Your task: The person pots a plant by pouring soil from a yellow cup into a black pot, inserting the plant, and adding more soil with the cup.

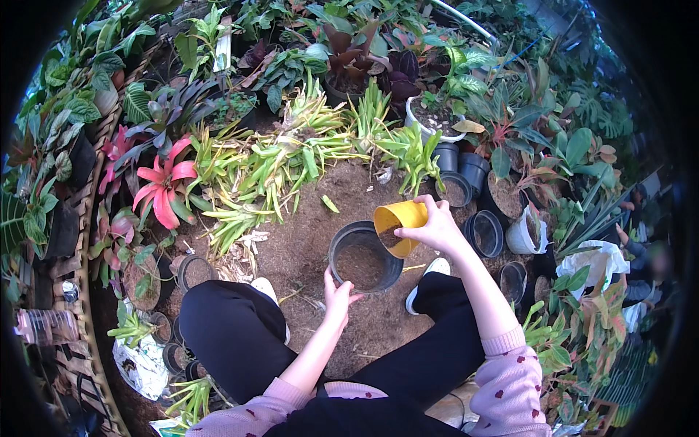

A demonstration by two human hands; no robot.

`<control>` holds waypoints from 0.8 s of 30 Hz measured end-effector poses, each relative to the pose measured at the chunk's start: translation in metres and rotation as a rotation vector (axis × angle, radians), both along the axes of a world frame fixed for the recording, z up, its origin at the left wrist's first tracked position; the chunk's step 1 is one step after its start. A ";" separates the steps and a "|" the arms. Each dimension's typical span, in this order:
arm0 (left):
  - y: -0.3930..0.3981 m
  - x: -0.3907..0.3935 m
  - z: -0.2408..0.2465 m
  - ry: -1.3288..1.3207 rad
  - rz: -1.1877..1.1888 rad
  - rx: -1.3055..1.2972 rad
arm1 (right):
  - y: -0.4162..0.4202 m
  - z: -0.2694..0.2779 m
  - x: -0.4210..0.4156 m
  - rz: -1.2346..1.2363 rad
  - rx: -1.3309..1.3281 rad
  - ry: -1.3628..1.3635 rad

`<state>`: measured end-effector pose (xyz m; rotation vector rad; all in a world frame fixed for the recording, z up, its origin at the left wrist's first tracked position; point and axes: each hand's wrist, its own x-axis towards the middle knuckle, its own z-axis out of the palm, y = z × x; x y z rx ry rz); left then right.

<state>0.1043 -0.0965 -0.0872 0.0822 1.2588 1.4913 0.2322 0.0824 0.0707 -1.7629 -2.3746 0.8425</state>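
My left hand (pixel 339 297) grips the near rim of a black plastic plant pot (pixel 334 240), which is partly filled with brown soil (pixel 359 267). In my right hand (pixel 431 226) is a yellow plastic pot (pixel 412 214), tipped on its side with its mouth over the black pot's right rim. Some dark soil lies inside the yellow pot. Beyond the black pot, uprooted green and yellowing leafy plants (pixel 284 153) lie heaped on the bare ground (pixel 311 235).
Several black pots (pixel 483 234) and a white pot (pixel 525 235) stand at the right. A pink-red bromeliad (pixel 166 183) grows at the left, beside a curved wooden edging (pixel 84 262). Dense potted foliage rings the ground. People are partly visible at the far right.
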 end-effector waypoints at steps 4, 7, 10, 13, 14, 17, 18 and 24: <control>0.003 -0.001 -0.001 0.023 0.012 0.019 | -0.001 0.003 0.006 0.037 0.006 -0.039; 0.001 0.001 0.001 0.029 0.010 0.003 | -0.005 0.006 0.008 0.019 -0.026 0.011; 0.002 0.001 0.002 0.039 0.004 0.004 | -0.007 0.006 0.009 0.094 0.048 -0.012; 0.004 -0.001 0.003 0.048 0.000 0.003 | -0.007 0.007 0.004 0.105 0.118 -0.072; 0.005 -0.002 0.003 0.058 -0.001 0.007 | -0.005 0.010 0.000 0.092 0.112 -0.049; 0.002 -0.002 0.000 0.069 -0.013 0.008 | -0.011 0.007 -0.006 0.074 0.071 0.004; 0.002 -0.002 -0.001 0.073 -0.016 0.010 | -0.012 0.005 -0.009 0.085 0.070 0.025; 0.001 0.004 -0.003 0.048 -0.017 0.026 | -0.017 0.002 -0.024 0.044 -0.090 0.111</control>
